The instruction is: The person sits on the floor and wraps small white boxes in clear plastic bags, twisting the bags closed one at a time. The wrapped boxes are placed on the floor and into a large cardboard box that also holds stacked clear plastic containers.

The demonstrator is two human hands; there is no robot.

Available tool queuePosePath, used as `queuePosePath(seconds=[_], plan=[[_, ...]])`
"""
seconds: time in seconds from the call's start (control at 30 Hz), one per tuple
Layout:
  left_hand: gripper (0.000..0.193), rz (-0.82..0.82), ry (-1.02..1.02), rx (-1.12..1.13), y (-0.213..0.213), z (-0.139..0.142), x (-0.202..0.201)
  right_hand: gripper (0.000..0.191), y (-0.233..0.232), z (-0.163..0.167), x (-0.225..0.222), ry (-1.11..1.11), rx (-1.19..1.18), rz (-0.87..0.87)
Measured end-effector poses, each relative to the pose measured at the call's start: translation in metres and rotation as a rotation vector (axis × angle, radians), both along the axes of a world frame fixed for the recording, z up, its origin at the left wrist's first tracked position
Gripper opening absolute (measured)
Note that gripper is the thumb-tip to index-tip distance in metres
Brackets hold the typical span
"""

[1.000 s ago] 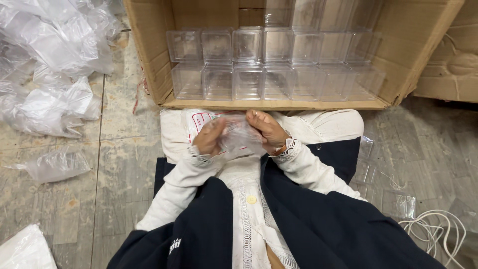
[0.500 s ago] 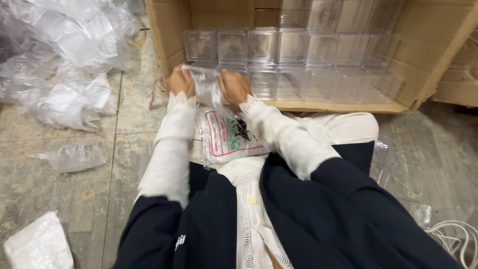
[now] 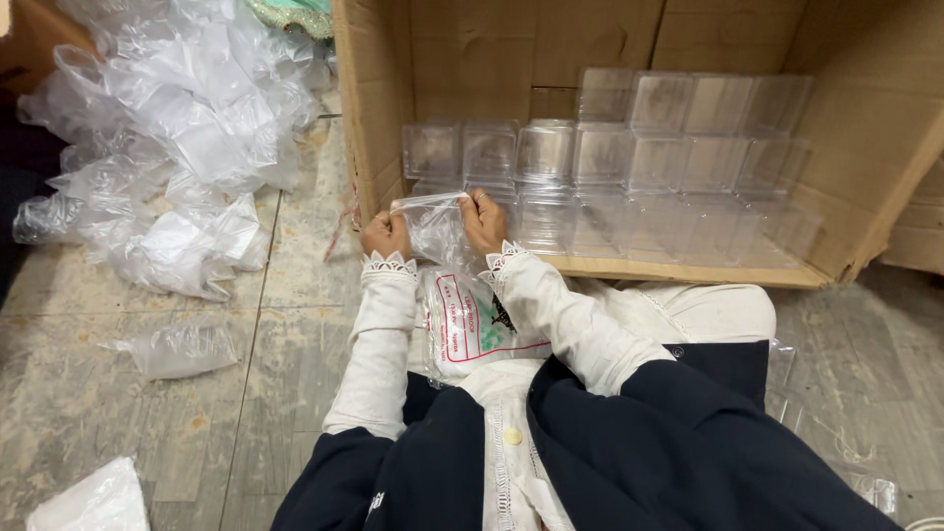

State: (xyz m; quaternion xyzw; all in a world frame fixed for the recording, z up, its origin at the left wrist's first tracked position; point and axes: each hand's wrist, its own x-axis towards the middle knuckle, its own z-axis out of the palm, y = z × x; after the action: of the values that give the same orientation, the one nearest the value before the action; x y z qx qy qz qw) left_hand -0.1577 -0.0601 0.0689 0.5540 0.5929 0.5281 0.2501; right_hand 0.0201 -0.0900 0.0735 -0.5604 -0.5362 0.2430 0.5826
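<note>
- Left hand (image 3: 385,236): raised just in front of the near left corner of the carton, grip closed, fingers pinching the left end of a clear plastic bag's upper edge.
- Right hand (image 3: 482,218): just right of the left hand, grip closed on the right end of the same edge, knuckles toward the camera.
- Clear plastic bag (image 3: 433,228): stretched between the two hands, hanging down over the carton's near lip; whether it held anything could not be told, as the film was too transparent against the boxes behind.
- Cardboard carton (image 3: 374,118): large, brown, lying open toward the person, far of the hands, its near lip resting on the floor.
- Clear plastic boxes (image 3: 629,167): small, square, stacked in rows inside the carton, higher at the right than at the left; the nearest left ones stood just behind the hands.
- Printed packet (image 3: 472,329): flat white pack with red markings, lying on the person's lap, near side of the hands, partly covered by the right sleeve.
- Sleeves (image 3: 379,344): white with lace cuffs, under a dark outer garment.
- Heap of empty clear bags (image 3: 187,147): crumpled, on the floor to the far left, well apart from the hands.
- Single crumpled bag (image 3: 177,346): on the floor at left, nearer than the heap.
- Floor (image 3: 108,413): grey, worn tiles.
</note>
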Motion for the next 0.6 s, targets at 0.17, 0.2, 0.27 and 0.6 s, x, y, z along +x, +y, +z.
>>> queuePosePath(seconds=[0.17, 0.2, 0.27, 0.6], plan=[[0.038, 0.042, 0.017, 0.105, -0.03, -0.023, -0.042, 0.019, -0.043, -0.003, -0.015, 0.378, -0.252, 0.227], [0.035, 0.027, 0.006, 0.1, -0.042, -0.031, -0.053, 0.019, -0.057, -0.004, -0.02, 0.327, -0.182, 0.28], [0.014, -0.224, -0.518, 0.043, -0.066, -0.049, -0.066, 0.018, -0.079, -0.008, -0.031, 0.319, -0.112, 0.361], [0.036, -0.421, 0.346, 0.106, -0.109, -0.081, -0.11, 0.017, -0.117, -0.042, -0.052, 0.119, -0.407, 0.337]])
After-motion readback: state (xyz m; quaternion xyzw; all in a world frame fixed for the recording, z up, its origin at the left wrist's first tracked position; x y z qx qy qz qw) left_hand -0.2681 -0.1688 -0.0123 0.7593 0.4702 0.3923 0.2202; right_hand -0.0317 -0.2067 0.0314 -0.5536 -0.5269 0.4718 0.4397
